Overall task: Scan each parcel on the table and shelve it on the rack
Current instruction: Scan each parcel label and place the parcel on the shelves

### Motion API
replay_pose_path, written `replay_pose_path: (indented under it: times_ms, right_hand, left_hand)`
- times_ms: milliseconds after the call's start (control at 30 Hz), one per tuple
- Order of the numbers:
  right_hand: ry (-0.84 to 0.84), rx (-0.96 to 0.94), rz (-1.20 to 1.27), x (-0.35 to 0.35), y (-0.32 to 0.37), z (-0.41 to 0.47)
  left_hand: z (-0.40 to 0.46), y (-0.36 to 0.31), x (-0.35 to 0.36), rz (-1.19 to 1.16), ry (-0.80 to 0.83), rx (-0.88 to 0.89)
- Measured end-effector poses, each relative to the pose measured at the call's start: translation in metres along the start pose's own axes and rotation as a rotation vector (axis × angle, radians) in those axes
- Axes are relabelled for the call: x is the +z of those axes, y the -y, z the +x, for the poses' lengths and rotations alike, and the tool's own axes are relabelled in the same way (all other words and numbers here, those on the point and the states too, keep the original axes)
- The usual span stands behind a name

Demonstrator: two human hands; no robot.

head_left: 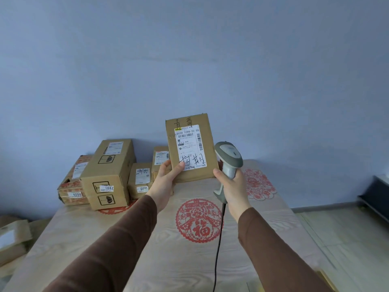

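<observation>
A brown cardboard parcel (208, 131) with a white shipping label and black handwriting is held upright above the table, label facing me. My left hand (166, 178) grips its lower left corner, thumb on the label. My right hand (232, 186) grips the handle of a grey corded barcode scanner (228, 157), whose head sits just right of the parcel's lower edge. More parcels stand at the table's far left: a tall box marked 1042 (109, 173), a flat printed box marked 4058 (72, 182), and two small boxes (140, 180) (160, 158).
The light wood-grain table (130, 239) carries red paper-cut decorations (199, 220) (260, 184). The scanner's black cable (217, 249) hangs down over the table. Cardboard boxes (12, 237) lie on the floor at the left. A dark object (376, 197) stands at the right edge.
</observation>
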State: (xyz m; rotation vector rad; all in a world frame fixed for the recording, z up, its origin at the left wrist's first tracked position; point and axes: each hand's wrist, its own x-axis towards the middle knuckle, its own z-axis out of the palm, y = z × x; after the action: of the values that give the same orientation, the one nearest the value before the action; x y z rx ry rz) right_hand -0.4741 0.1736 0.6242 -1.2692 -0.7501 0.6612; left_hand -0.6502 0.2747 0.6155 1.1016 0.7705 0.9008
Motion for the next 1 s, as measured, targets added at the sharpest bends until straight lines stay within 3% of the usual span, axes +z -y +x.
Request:
replay_pose_path:
  times_ms: [133, 333, 1000]
  right_hand:
    - [-0.038, -0.136, -0.132, 0.005, 0.022, -0.014]
    - [0.086, -0.261, -0.264, 0.017, 0.059, -0.042]
    - [0.102, -0.253, -0.298, 0.023, 0.082, -0.067]
  left_hand:
    - [-0.010, -0.009, 0.007, -0.001, -0.020, 0.034]
    - [-0.019, -0.013, 0.017, 0.062, -0.052, 0.089]
    - [-0.039, -0.019, 0.036, 0.085, -0.083, 0.157]
